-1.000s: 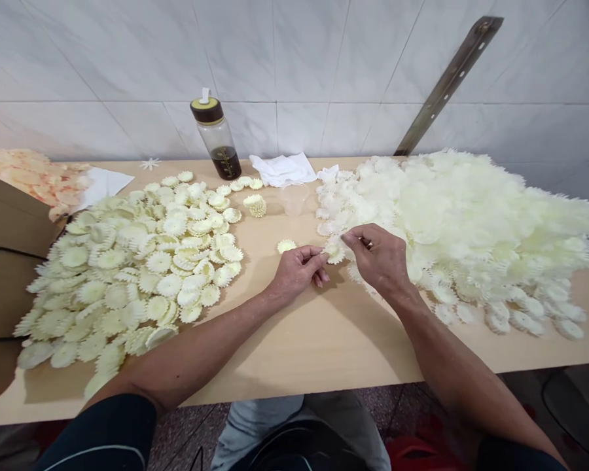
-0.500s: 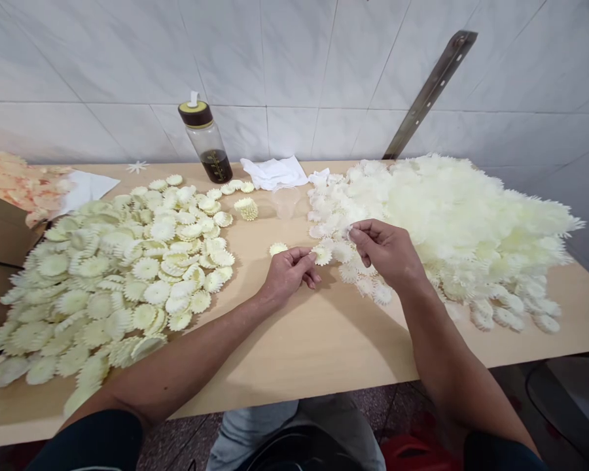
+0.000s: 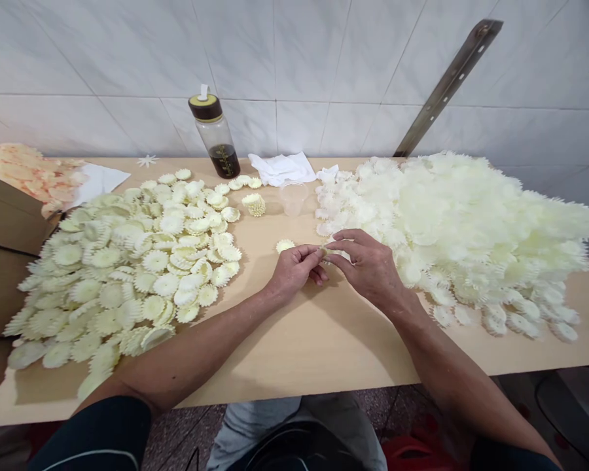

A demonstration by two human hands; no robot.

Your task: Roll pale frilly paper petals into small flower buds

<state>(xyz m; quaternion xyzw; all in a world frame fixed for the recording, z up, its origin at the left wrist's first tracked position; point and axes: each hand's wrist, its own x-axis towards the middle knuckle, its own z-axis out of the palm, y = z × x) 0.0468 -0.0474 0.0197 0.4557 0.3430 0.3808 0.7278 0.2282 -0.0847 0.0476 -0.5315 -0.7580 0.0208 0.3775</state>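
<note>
My left hand [image 3: 298, 269] pinches a small pale-yellow petal disc [image 3: 324, 251] between thumb and forefinger, just above the table. From the other side, the thumb and fingertips of my right hand [image 3: 366, 263] close on the same disc, so fingers hide most of it. Behind my left hand, a single scalloped petal disc [image 3: 285, 245] lies flat. To the left spreads a wide heap of pale-yellow petal discs [image 3: 156, 261]. Beyond my right hand rises a larger pile of whitish, fringed petal pieces [image 3: 461, 216].
Near the wall stand a bottle of dark liquid [image 3: 224, 140], a crumpled white tissue [image 3: 282, 169] and a clear cup [image 3: 294, 198]. A stack of discs [image 3: 254, 205] sits before them. Peach petals [image 3: 29, 173] and a cardboard box [image 3: 10, 255] occupy the left. A metal bar [image 3: 446, 88] leans on the wall.
My right hand first drew off rightward with a tiny whitish bit at its fingertips, then came back left to the disc. My left hand keeps its pinch. The view shifted and returned.
</note>
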